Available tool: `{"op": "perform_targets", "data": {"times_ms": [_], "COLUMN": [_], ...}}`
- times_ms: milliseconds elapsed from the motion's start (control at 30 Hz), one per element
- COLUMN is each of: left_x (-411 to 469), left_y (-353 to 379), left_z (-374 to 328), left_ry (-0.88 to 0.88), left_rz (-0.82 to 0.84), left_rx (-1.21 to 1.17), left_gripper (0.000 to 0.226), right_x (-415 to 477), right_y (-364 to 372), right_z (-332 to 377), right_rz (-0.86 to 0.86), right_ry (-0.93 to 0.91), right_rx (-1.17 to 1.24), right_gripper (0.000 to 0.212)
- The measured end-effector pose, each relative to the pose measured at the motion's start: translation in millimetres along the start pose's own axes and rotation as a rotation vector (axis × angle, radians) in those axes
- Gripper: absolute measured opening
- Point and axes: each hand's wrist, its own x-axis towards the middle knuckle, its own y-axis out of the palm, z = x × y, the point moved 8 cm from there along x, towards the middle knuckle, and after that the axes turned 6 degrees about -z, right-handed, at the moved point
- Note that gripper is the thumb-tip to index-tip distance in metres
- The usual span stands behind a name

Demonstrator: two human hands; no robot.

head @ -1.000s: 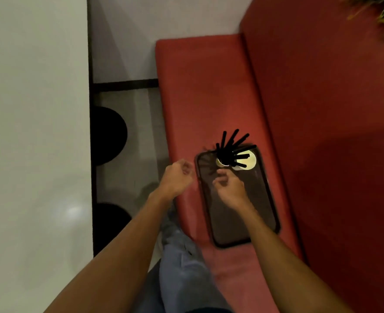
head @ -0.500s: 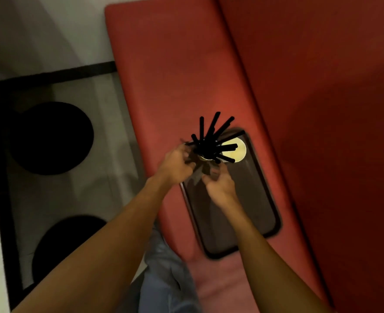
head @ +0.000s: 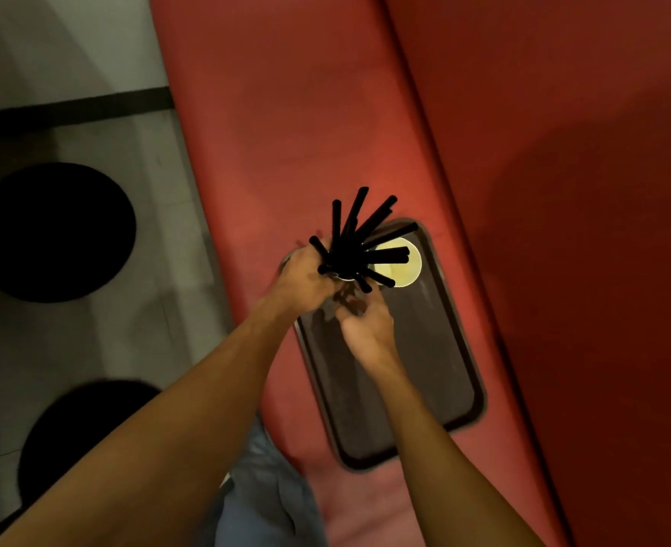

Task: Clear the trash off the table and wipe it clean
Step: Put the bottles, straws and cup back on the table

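A dark brown tray (head: 424, 369) lies on a red bench seat (head: 286, 132). At its far end stands a cup holding several black straws (head: 359, 246) that fan outwards. A pale yellow round cup top (head: 406, 270) shows just behind it. My left hand (head: 306, 278) grips the straw cup from the left, fingers curled round it. My right hand (head: 365, 329) is just below, over the tray, with its fingers curled against the cup's lower side. The cup's body is mostly hidden by both hands.
The red backrest (head: 562, 191) rises right of the tray. Left of the bench is grey floor with two round black bases (head: 49, 230) (head: 81, 428). My leg in blue jeans (head: 262, 499) is at the bottom, beside the bench edge.
The white table has left the view as my head turned towards the bench. My left hand moved from beside the tray onto the straw cup, and both hands closed in on it.
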Motion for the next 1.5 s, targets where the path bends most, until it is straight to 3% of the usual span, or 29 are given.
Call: {"op": "perform_targets", "data": {"times_ms": [167, 233, 567, 767, 900, 1100, 1267, 1500], "left_x": [-16, -26, -97, -137, -168, -209, -246, -296], "left_y": [-16, -34, -155, -241, -306, -389, -458, -523], "left_z": [-15, -15, -65, -92, -108, -101, -84, -39], "left_ry": [0.045, -0.029, 0.014, -0.016, 0.014, -0.055, -0.111, -0.232], "left_rz": [-0.053, -0.083, -0.262, -0.412, -0.602, -0.772, -0.927, -1.134], "left_rx": [-0.043, -0.076, -0.032, -0.123, -0.081, -0.214, -0.289, -0.354], "left_gripper": [0.046, 0.049, 0.042, 0.051, 0.057, 0.068, 0.065, 0.05], "right_x": [-11, -19, -76, -119, -150, -193, -233, -276], "right_y": [2, 3, 18, 46, 78, 142, 207, 308], "right_z": [12, 24, 123, 207, 263, 337, 393, 428], "right_rz": [0.034, 0.056, 0.056, 0.151, 0.281, 0.427, 0.573, 0.759], "right_ry": [-0.051, -0.082, -0.254, -0.394, -0.518, -0.634, -0.69, -0.666], "right_rx": [-0.006, 0.008, 0.156, 0.148, 0.166, 0.126, 0.072, 0.003], "right_gripper": [0.06, 0.059, 0.016, 0.018, 0.012, 0.01, 0.023, 0.016]}}
